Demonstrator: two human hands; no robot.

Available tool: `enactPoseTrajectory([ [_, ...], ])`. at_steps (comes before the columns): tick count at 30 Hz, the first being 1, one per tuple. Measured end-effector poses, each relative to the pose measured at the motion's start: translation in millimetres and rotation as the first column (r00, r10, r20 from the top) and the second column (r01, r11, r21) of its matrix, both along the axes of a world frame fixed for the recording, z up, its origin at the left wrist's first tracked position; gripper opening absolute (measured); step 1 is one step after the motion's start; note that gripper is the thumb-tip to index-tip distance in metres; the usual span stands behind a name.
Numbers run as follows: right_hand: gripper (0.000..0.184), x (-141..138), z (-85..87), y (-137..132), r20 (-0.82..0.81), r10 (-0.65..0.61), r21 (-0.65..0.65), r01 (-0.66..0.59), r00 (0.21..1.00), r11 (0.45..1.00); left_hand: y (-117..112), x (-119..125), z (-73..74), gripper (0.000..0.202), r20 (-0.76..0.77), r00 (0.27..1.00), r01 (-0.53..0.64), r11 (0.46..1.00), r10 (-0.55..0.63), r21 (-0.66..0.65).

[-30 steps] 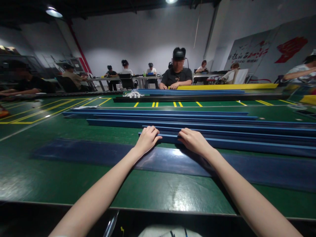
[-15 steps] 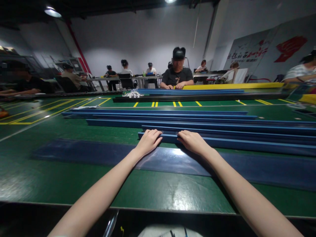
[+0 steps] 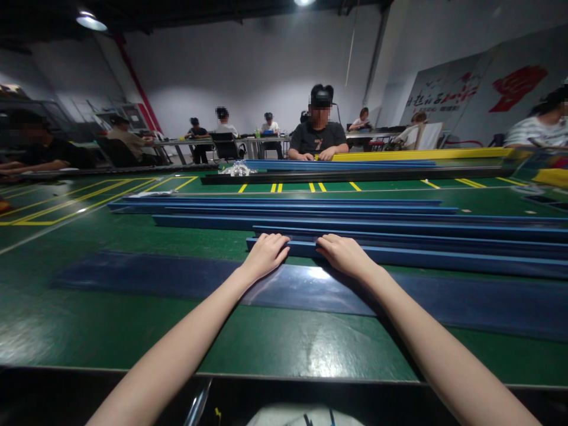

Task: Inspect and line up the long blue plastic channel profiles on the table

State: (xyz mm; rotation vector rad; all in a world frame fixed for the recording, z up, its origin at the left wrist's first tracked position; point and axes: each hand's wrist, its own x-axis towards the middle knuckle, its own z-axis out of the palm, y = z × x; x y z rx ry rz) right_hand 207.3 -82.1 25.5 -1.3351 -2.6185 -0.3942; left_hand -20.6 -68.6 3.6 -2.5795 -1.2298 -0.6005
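A long blue channel strip [image 3: 426, 258] lies crosswise in front of me, its left end just past my left hand. My left hand [image 3: 266, 253] is closed over its near wall close to that end, with the thumb on my side. A short way to the right, my right hand [image 3: 342, 253] grips the same wall, fingers curled over the top edge. A bare stretch of the strip shows between the two hands. Under my forearms a flat, glossy, dark-blue translucent strip [image 3: 155, 273] lies on the green table [image 3: 284, 349].
Several more blue channel strips [image 3: 213, 221] lie behind, parallel to mine. Farther back are a black strip [image 3: 355, 176], crumpled clear plastic [image 3: 238, 169] and a yellow strip [image 3: 421, 154]. A person [image 3: 317, 139] sits across the table, hands at the yellow strip's end.
Both hands stay at the same place on the blue channel strip. The whole view has shifted very slightly.
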Motion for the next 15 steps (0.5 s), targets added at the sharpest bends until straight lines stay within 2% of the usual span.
enactPoseTrajectory([
  [10, 0.019, 0, 3.5, -3, -0.002, -0.020, -0.003, 0.020, 1.000, 1.000, 4, 8, 7.3, 0.030, -0.045, 0.999, -0.027, 1.000, 0.027, 0.016],
  [15, 0.018, 0, 3.2, -4, -0.012, -0.030, -0.012, 0.029, 0.999, 0.999, 4, 17, 11.4, 0.029, -0.043, 0.999, 0.000, 1.000, 0.000, 0.004],
])
